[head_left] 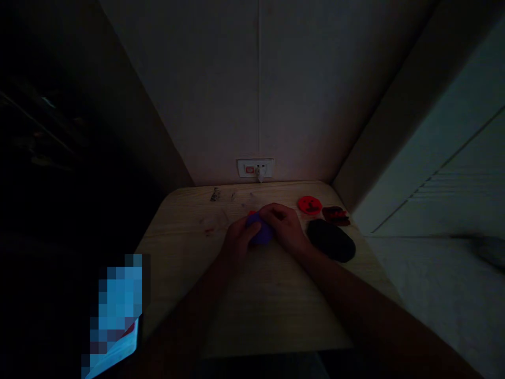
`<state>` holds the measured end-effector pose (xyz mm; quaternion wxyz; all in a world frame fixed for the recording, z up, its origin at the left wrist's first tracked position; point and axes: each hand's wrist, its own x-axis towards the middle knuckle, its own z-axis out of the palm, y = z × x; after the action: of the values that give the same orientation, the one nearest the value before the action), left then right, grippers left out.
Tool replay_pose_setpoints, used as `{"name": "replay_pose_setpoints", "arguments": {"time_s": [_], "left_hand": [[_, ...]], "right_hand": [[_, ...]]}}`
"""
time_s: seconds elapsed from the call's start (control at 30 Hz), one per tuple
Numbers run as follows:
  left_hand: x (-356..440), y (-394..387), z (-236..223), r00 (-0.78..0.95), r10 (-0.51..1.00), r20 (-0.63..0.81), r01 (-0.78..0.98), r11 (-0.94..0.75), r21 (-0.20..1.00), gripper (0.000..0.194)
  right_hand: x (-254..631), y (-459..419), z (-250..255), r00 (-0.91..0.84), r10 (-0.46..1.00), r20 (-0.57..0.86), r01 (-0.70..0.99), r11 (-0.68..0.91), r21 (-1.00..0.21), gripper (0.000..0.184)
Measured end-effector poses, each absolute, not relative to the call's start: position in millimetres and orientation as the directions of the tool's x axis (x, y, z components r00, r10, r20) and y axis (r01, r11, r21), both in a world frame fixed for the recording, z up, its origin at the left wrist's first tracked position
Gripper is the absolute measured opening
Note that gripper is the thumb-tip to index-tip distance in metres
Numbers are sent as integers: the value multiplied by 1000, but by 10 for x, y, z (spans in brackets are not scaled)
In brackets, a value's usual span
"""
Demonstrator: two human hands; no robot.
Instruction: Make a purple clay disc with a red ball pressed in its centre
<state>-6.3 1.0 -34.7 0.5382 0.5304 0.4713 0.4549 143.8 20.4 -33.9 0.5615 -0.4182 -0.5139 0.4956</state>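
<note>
A small rounded purple object (263,235) is held between my hands over the middle of the table; its exact kind is hard to make out in the dim light. My left hand (238,237) grips its left side, the thumb lying across the front. The fingers of my right hand (287,225) are closed at its upper right edge. A bit of red (251,213) shows at the purple object's upper left, partly hidden. Right of my right hand lie a red disc with dark marks (310,205), a dark red and black piece (336,216) and a black oval object (331,240).
The light wooden table (185,221) has smudges near its back edge and meets a wall. Above that edge is a wall socket (255,168) with a plug in it. A lit screen (118,342) glows at the lower left. A pale panelled surface (442,179) stands right.
</note>
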Motion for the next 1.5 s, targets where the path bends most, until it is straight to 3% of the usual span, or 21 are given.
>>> {"name": "replay_pose_setpoints", "arguments": {"time_s": [0.17, 0.33, 0.47, 0.67, 0.87, 1.07, 1.3, 1.5], "left_hand": [[-68, 33, -364, 56, 993, 107, 138, -114, 984, 44], [-58, -1, -357, 70, 993, 97, 211, -109, 971, 49], [-51, -17, -350, 94, 988, 118, 226, -137, 964, 42], [-56, 1, -357, 120, 984, 129, 184, -150, 971, 34], [-45, 25, -334, 52, 960, 276, 128, -280, 951, 27], [-23, 45, -322, 6, 956, 295, 166, -291, 942, 20], [3, 55, -420, -29, 942, 333, 219, -319, 922, 20], [50, 83, -409, -32, 966, 257, 39, -255, 966, 21]], "right_hand": [[1444, 188, -333, -64, 979, 196, -100, 189, -977, 32], [1482, 192, -324, -88, 966, 242, -50, 238, -970, 28], [1500, 174, -329, -81, 960, 269, -38, 266, -963, 25], [1520, 170, -316, -63, 951, 303, -1, 304, -953, 27], [1576, 186, -323, -90, 952, 294, 17, 296, -955, 23], [1611, 176, -366, -58, 953, 296, 31, 298, -954, 29], [1646, 204, -347, -91, 936, 340, 104, 349, -931, 20], [1637, 172, -339, -19, 933, 359, 136, 358, -924, 15]]}}
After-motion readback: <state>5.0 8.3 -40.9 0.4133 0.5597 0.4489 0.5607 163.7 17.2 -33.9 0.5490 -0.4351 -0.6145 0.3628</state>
